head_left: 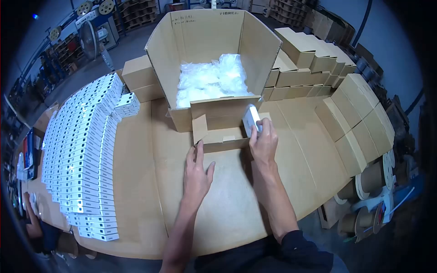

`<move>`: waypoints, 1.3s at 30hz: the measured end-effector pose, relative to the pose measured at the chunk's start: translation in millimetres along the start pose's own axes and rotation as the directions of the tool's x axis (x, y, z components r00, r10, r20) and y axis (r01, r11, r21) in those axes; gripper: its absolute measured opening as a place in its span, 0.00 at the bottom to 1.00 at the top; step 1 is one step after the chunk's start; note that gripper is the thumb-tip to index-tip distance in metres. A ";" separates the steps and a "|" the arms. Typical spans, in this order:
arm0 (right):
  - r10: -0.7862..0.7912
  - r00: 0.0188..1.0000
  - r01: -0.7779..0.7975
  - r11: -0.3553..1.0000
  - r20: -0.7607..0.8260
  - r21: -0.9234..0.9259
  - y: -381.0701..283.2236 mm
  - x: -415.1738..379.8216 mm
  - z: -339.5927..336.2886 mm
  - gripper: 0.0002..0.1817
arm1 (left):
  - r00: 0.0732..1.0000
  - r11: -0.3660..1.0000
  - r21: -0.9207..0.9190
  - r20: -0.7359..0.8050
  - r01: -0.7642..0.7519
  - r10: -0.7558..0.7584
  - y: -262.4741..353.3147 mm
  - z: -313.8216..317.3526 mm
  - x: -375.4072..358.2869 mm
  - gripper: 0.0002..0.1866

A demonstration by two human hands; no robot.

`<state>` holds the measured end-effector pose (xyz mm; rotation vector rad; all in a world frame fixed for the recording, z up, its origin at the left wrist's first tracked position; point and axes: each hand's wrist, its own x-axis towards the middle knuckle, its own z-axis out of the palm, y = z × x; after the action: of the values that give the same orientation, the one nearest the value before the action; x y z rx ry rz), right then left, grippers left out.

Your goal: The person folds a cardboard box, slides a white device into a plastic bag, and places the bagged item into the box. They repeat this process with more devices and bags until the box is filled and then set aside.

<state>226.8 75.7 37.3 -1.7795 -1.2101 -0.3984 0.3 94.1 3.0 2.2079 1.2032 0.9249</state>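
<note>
An open brown carton (pixel 227 146) lies in front of me with its back flap raised. At its right end my right hand (pixel 264 141) grips a small white box (pixel 249 119), tilted upright between thumb and fingers. The part of the box behind the fingers is hidden. My left hand (pixel 197 175) rests its fingertips at the carton's left front corner, thumb spread apart and nothing held. Just behind the carton stands a large cardboard box (pixel 205 32) holding clear plastic packing (pixel 209 79).
Stacks of small white labelled boxes (pixel 84 154) cover the table's left side. Closed brown cartons (pixel 359 107) stand on the right, with more cartons (pixel 300 77) behind. Cable spools (pixel 364 223) sit below the right table edge. Another person's arm (pixel 32 216) shows at far left.
</note>
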 end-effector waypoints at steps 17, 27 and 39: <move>0.070 0.980 -0.038 0.985 0.185 -0.169 30.1 -9.3 7.1 0.11 | 0.997 0.997 -0.025 0.045 -0.067 0.068 -10.7 -21.0 -8.0 0.44; -0.315 0.934 0.187 0.836 0.171 0.516 -133.5 -27.3 38.2 0.16 | 0.974 0.975 0.222 -0.226 0.021 0.031 -139.2 -141.5 39.9 0.33; -0.474 0.707 0.138 0.820 0.524 0.555 -234.9 44.3 316.3 0.32 | 0.881 0.911 0.393 -0.377 -0.128 0.287 -245.8 -145.5 181.3 0.31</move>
<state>-22.9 383.2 19.3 -1.2753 -1.9268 0.3677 -170.7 385.9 -0.9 2.5470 1.4368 1.4407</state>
